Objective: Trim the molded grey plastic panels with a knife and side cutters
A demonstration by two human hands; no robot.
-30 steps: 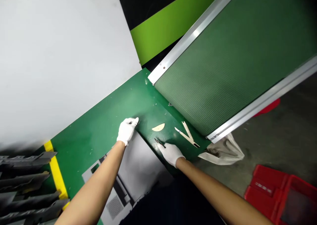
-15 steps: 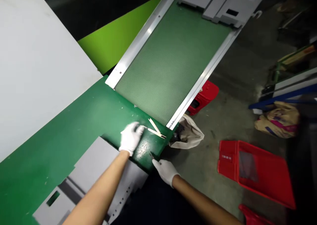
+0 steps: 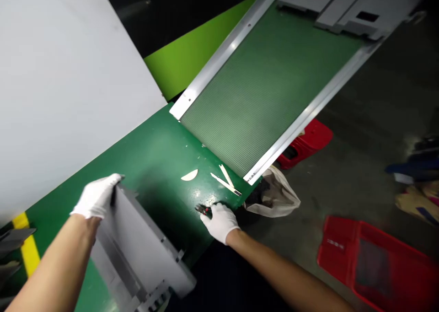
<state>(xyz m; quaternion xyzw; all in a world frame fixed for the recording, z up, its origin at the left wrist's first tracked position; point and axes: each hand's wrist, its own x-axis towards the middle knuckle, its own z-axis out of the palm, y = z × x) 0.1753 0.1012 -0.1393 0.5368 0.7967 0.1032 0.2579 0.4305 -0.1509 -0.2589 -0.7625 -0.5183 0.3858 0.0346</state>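
My left hand (image 3: 97,196), in a white glove, grips the far edge of a large grey plastic panel (image 3: 144,248) that is tilted up off the green table (image 3: 151,152). My right hand (image 3: 220,220), also gloved, rests near the table's front edge and is closed on a small dark cutter with a red spot (image 3: 203,209). Just beyond it lie a pale crescent-shaped offcut (image 3: 190,175) and two thin pale strips (image 3: 225,180).
A ribbed green conveyor belt (image 3: 270,88) with metal rails runs off up right, with grey panels (image 3: 346,1) at its far end. A whitish bag (image 3: 274,195) hangs off the table edge. Red crates (image 3: 373,257) stand on the floor. Dark grey parts (image 3: 10,239) lie at far left.
My left hand moved from the offcut area back left and took hold of the grey panel's edge, raising it. My right hand shifted onto the table with the cutter. The view swung.
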